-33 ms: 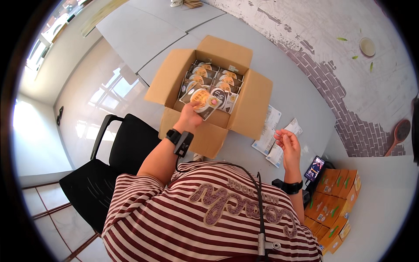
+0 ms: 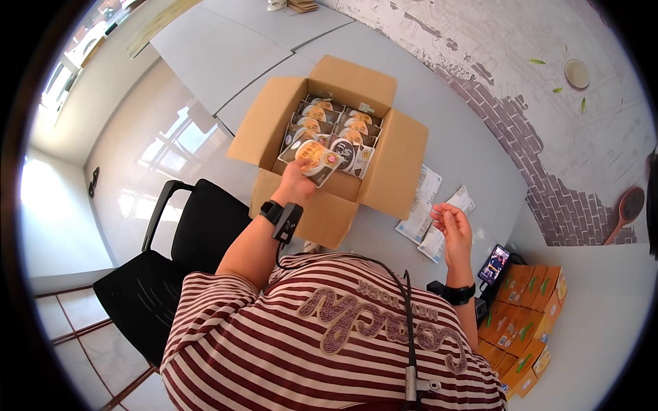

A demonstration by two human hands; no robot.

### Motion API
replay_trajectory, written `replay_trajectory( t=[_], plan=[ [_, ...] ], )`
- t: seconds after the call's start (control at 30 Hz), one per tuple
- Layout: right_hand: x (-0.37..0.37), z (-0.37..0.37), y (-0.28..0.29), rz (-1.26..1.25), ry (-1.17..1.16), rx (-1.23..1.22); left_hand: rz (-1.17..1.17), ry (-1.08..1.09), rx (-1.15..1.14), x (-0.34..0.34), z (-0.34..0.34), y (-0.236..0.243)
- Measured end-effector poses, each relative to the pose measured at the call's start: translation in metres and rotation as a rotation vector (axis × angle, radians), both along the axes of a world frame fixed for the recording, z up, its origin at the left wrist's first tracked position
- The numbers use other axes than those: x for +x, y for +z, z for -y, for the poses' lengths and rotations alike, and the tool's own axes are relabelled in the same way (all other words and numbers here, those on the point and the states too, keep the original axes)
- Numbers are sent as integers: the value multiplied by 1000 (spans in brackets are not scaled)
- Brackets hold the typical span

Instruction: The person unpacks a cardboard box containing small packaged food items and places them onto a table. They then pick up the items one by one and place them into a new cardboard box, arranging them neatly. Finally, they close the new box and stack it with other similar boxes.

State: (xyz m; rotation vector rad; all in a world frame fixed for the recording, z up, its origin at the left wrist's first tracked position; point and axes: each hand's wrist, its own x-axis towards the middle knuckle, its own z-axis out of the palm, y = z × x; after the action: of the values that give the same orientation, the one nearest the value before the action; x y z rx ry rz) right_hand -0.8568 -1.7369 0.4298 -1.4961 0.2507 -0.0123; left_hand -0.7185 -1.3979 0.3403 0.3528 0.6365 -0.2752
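My left hand (image 2: 296, 183) is closed on the near edge of a flat dark package (image 2: 314, 160) with an orange round picture, held at the front of an open cardboard box (image 2: 378, 168). Inside the box, several similar packages (image 2: 358, 127) are packed in two rows, one with a dark round design (image 2: 343, 153) beside the held one. My right hand (image 2: 452, 229) is raised right of the box over printed paper sheets (image 2: 419, 209), its fingers loosely curled and apart with nothing visible in them.
Under the box is a grey table (image 2: 466, 123). A black chair (image 2: 205, 226) stands at lower left. At right are a phone (image 2: 495, 264), stacked orange cartons (image 2: 521, 308) and a patterned backdrop (image 2: 497, 109) with a wooden spoon (image 2: 628, 205) and dish (image 2: 577, 72). Light cords (image 2: 277, 5) lie at the far edge.
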Motion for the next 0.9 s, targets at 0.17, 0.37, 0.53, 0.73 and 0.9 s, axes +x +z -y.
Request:
replay_trajectory(
  t=[0.17, 0.37, 0.53, 0.73, 0.9],
  plan=[
    [-1, -6, -1, -5, 11, -42, -69, 162, 83, 33, -20, -40],
    [-8, 0, -9, -28, 5, -65, -73, 49, 102, 61, -40, -99],
    [-17, 13, -31, -88, -62, -46, -65, 19, 159, 63, -42, -88],
    [-40, 48, -81, -227, -187, 40, 123, -49, 185, 59, -42, -71],
    [-59, 79, -120, -285, -347, 65, -4, -84, 326, 65, -35, -65]
  ],
)
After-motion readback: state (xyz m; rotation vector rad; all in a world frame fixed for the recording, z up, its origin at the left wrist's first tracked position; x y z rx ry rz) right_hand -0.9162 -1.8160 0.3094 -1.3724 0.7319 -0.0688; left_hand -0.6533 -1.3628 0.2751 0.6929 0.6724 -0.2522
